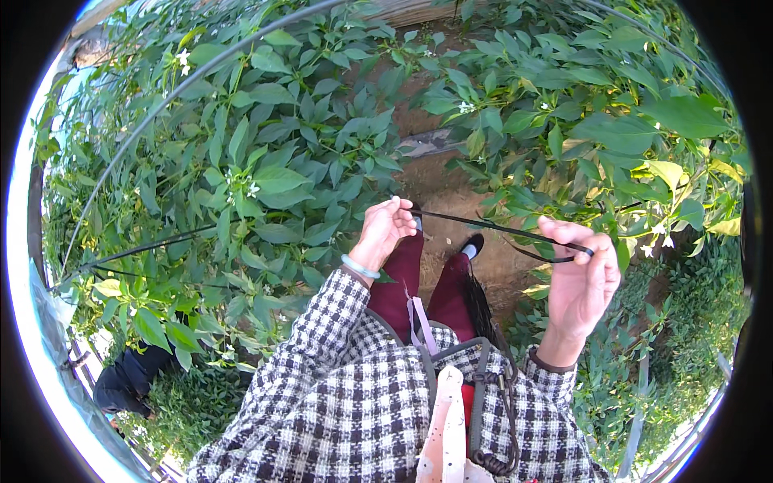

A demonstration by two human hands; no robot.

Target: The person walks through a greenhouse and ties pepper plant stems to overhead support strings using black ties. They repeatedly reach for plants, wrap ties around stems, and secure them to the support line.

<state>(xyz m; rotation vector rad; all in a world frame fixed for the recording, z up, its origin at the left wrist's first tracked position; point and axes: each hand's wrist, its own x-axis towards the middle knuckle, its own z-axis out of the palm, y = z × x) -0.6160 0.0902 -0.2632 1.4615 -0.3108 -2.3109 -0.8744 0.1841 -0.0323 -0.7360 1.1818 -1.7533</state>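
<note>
A thin black cord point(483, 222) is stretched between my two hands. At its left end, my left hand point(389, 224) pinches it between thumb and fingertips; a pale bangle circles that wrist. My right hand point(580, 271) is raised, with the cord looped around its fingers. Leafy pepper plants point(272, 181) with small white flowers stand on the left, and similar plants point(604, 121) grow on the right. A bundle of black strands point(478, 305) hangs at my right thigh.
Bare soil point(447, 187) runs as a path between the plants, with my feet on it. Gray hoops arch overhead. A dark line point(157, 244) crosses the left plants. Another person point(130, 377) in dark clothes is bent over at lower left.
</note>
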